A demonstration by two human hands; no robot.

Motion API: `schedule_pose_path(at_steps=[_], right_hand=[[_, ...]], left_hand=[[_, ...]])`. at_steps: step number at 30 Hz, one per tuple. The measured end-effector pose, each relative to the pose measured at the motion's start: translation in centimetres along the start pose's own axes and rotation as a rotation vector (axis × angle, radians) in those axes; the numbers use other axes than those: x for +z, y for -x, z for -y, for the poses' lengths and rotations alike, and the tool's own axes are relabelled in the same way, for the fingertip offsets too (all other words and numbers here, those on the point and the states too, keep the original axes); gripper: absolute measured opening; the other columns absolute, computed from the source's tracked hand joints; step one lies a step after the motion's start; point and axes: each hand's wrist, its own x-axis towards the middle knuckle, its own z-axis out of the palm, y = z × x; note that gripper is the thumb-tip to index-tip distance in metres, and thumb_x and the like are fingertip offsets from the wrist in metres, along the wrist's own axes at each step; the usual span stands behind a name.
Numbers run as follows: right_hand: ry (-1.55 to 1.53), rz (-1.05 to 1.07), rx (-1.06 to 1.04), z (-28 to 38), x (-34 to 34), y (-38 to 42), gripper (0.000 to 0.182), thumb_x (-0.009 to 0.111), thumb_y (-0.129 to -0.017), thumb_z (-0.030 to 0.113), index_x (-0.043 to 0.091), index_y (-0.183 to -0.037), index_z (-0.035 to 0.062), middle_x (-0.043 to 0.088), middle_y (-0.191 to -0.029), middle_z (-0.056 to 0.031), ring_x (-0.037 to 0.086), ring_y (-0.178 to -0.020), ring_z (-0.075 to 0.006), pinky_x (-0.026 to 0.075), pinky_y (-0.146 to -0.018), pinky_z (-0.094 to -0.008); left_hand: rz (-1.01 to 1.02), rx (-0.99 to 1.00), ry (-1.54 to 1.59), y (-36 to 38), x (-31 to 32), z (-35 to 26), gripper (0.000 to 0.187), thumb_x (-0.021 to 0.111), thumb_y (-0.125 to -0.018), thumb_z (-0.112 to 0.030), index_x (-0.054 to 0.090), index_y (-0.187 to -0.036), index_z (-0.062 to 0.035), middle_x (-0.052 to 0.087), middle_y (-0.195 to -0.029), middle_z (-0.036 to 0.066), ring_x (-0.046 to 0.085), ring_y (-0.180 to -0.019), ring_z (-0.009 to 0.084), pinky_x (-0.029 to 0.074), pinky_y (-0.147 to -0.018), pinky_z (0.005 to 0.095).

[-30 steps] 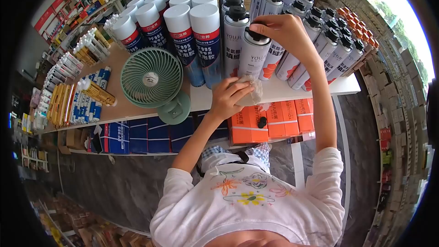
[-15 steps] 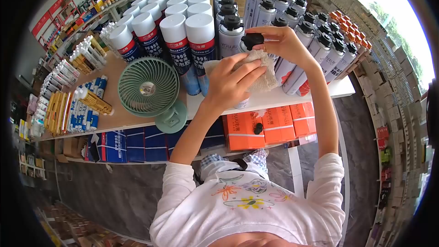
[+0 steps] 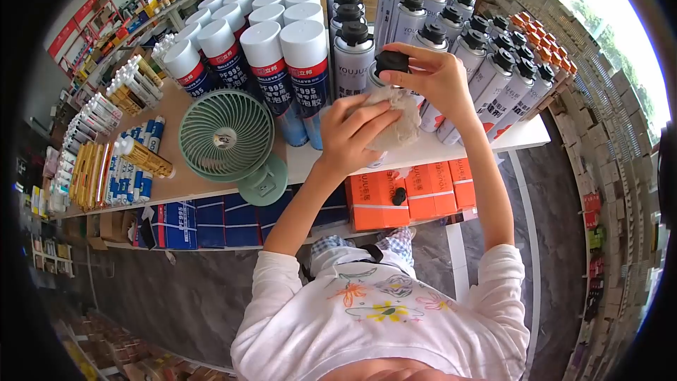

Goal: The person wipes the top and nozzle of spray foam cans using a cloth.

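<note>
My left hand (image 3: 356, 132) is closed on a pale, crumpled cloth (image 3: 400, 124), pressed against the side of a grey spray can. Most of that can is hidden behind the cloth and my fingers. Its black cap (image 3: 391, 62) is gripped by my right hand (image 3: 434, 74), with thumb and fingers around it. Just behind stands another grey can with a black top (image 3: 353, 60). To the left are tall white-capped foam cans (image 3: 308, 70) with red and blue labels.
A green desk fan (image 3: 227, 139) stands on the table left of my hands. Several black-topped cans (image 3: 497, 81) fill the right side. Orange boxes (image 3: 381, 201) and blue boxes (image 3: 211, 222) sit on the shelf below. Sealant tubes (image 3: 134, 169) lie at the left.
The cloth has shifted slightly down the can with my left hand. My right hand stays at the black cap, its fingers slightly rearranged. The view has moved a little.
</note>
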Motion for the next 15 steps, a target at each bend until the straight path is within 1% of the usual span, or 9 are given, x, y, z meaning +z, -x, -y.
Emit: schedule_pose_path(at_steps=[1, 4, 5, 6, 8, 10, 12, 14, 15], right_hand=[[0.141, -0.092, -0.018, 0.0, 0.3, 0.4, 0.044, 0.088, -0.072, 0.032, 0.077, -0.111, 0.0123, 0.076, -0.09, -0.0084, 0.074, -0.086, -0.0159, 0.057, -0.078, -0.0276], [0.287, -0.162, -0.029, 0.0, 0.3, 1.0, 0.046, 0.087, -0.071, 0.04, 0.078, -0.109, 0.0155, 0.076, -0.084, -0.0094, 0.074, -0.081, -0.0194, 0.056, -0.076, -0.0294], [0.276, -0.214, -0.116, -0.5, 0.5, 0.9, 0.047, 0.086, -0.071, 0.045, 0.078, -0.108, 0.0175, 0.075, -0.08, -0.009, 0.074, -0.074, -0.0212, 0.056, -0.071, -0.031], [0.272, -0.224, -0.12, -0.3, 0.4, 0.7, 0.047, 0.086, -0.071, 0.045, 0.078, -0.108, 0.0175, 0.075, -0.08, -0.009, 0.074, -0.074, -0.0212, 0.056, -0.071, -0.031], [0.339, -0.229, -0.099, -0.2, 0.6, 0.8, 0.048, 0.085, -0.07, 0.046, 0.078, -0.108, 0.0179, 0.074, -0.077, -0.0084, 0.072, -0.069, -0.0214, 0.055, -0.067, -0.0313], [0.347, -0.245, -0.093, -0.3, 0.8, 0.8, 0.048, 0.085, -0.07, 0.047, 0.078, -0.107, 0.018, 0.073, -0.076, -0.0081, 0.071, -0.067, -0.0215, 0.054, -0.065, -0.0315], [0.359, -0.243, -0.08, -0.3, 1.0, 1.1, 0.048, 0.085, -0.069, 0.047, 0.078, -0.107, 0.018, 0.072, -0.074, -0.0078, 0.07, -0.065, -0.0215, 0.053, -0.063, -0.0316], [0.422, -0.318, -0.079, 0.4, 1.5, 1.6, 0.047, 0.084, -0.07, 0.048, 0.078, -0.107, 0.019, 0.07, -0.069, -0.0069, 0.068, -0.061, -0.0217, 0.052, -0.06, -0.0316], [0.429, -0.328, -0.096, 0.6, 1.6, 1.8, 0.046, 0.083, -0.071, 0.047, 0.078, -0.108, 0.0195, 0.068, -0.066, -0.0061, 0.067, -0.059, -0.0217, 0.051, -0.058, -0.0314]], left_hand=[[0.01, 0.022, -0.021, -0.4, -0.1, 0.4, 0.051, 0.076, -0.058, -0.016, 0.076, -0.108, -0.0185, 0.068, -0.111, -0.005, 0.06, -0.099, 0.0242, 0.053, -0.076, 0.0345], [0.02, 0.057, 0.026, 3.2, 0.7, 1.5, 0.052, 0.077, -0.057, -0.015, 0.076, -0.108, -0.0188, 0.068, -0.112, -0.006, 0.06, -0.098, 0.0238, 0.053, -0.076, 0.0345], [0.105, 0.033, 0.045, 4.9, 0.6, 1.6, 0.054, 0.079, -0.056, -0.016, 0.076, -0.11, -0.0187, 0.068, -0.112, -0.006, 0.06, -0.097, 0.0228, 0.053, -0.076, 0.0344], [0.106, 0.044, 0.045, 6.6, 0.8, 1.6, 0.054, 0.079, -0.056, -0.016, 0.076, -0.11, -0.0187, 0.068, -0.112, -0.006, 0.06, -0.097, 0.0228, 0.053, -0.076, 0.0344], [0.247, 0.06, 0.036, 9.3, 0.9, 1.3, 0.053, 0.078, -0.059, -0.019, 0.075, -0.112, -0.0187, 0.068, -0.112, -0.006, 0.06, -0.096, 0.0227, 0.053, -0.077, 0.035], [0.256, 0.053, 0.025, 7.9, 0.5, 0.7, 0.053, 0.077, -0.06, -0.018, 0.074, -0.112, -0.0188, 0.068, -0.11, -0.005, 0.06, -0.096, 0.0232, 0.053, -0.077, 0.0356], [0.173, -0.046, 0.092, 4.4, 0.2, -0.1, 0.053, 0.077, -0.057, -0.014, 0.075, -0.11, -0.0181, 0.068, -0.107, -0.004, 0.059, -0.096, 0.0244, 0.053, -0.077, 0.0357], [-0.048, -0.061, 0.076, 0.8, 1.0, 0.0, 0.05, 0.078, -0.058, -0.021, 0.075, -0.108, -0.0156, 0.068, -0.107, -0.003, 0.059, -0.096, 0.0274, 0.053, -0.077, 0.0369], [-0.075, -0.064, 0.071, -0.2, 1.3, 0.0, 0.049, 0.077, -0.059, -0.022, 0.075, -0.108, -0.0159, 0.068, -0.108, -0.004, 0.059, -0.096, 0.0269, 0.053, -0.078, 0.0372]])
